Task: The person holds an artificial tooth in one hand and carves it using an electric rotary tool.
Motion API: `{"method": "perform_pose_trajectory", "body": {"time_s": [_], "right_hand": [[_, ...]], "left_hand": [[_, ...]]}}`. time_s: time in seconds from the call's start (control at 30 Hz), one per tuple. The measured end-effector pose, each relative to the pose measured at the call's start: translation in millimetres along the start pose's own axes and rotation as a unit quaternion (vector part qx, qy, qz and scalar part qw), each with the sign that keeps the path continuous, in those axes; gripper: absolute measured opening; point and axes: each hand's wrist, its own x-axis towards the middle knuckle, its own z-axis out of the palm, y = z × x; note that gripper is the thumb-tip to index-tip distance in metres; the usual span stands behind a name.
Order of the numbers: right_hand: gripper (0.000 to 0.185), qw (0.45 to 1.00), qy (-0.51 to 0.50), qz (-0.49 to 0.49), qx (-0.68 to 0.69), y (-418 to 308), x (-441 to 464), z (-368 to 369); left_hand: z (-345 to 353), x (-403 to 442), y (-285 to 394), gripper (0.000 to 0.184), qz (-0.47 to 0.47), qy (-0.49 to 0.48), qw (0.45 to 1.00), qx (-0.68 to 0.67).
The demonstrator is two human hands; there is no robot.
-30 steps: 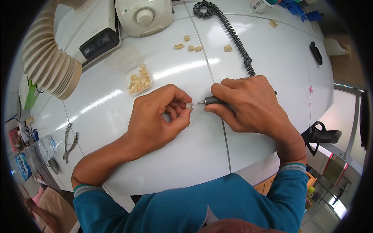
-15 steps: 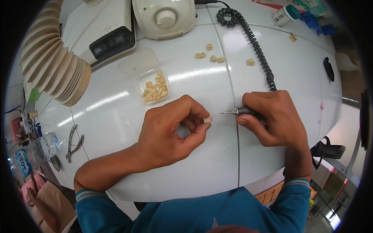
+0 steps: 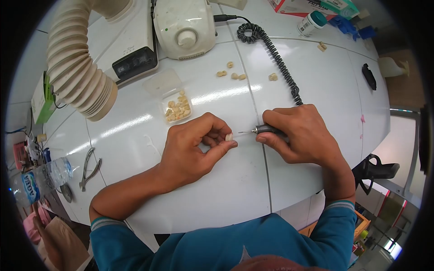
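Note:
Between the thumb and fingertips of my left hand (image 3: 192, 147) is a small whitish artificial tooth (image 3: 229, 137), partly covered by the fingers. My right hand (image 3: 300, 135) is wrapped around a dark rotary handpiece (image 3: 269, 130), whose thin metal bur (image 3: 246, 132) points left at the tooth. A narrow gap separates the bur's tip from the tooth. Beyond my left hand stands an open clear plastic box (image 3: 177, 107) holding many yellowish tooth-shaped pieces. A coiled black cord (image 3: 281, 58) runs from near the right hand to the cream control unit (image 3: 184, 29).
Loose tooth-shaped pieces (image 3: 235, 76) lie on the white tabletop (image 3: 226, 180). A ribbed suction hose (image 3: 79, 67) hangs at the left, above pliers (image 3: 90, 169) and a water bottle (image 3: 47, 179). A teal-capped jar (image 3: 312, 24) stands at the back right. Another person (image 3: 61, 244) is at lower left.
The tooth has been turned in my left fingertips and stands more upright. The bur tip is slightly closer to it. The whole view has shifted a little.

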Motion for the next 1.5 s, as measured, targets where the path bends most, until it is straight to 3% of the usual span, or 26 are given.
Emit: {"method": "perform_pose_trajectory", "body": {"time_s": [1.5], "right_hand": [[0.043, 1.000, -0.010, 0.005, -0.006, -0.3, -0.3, -0.4]], "left_hand": [[-3.8, 0.6, -1.3, 0.031, 0.050, -0.018, 0.997, 0.061]]}}
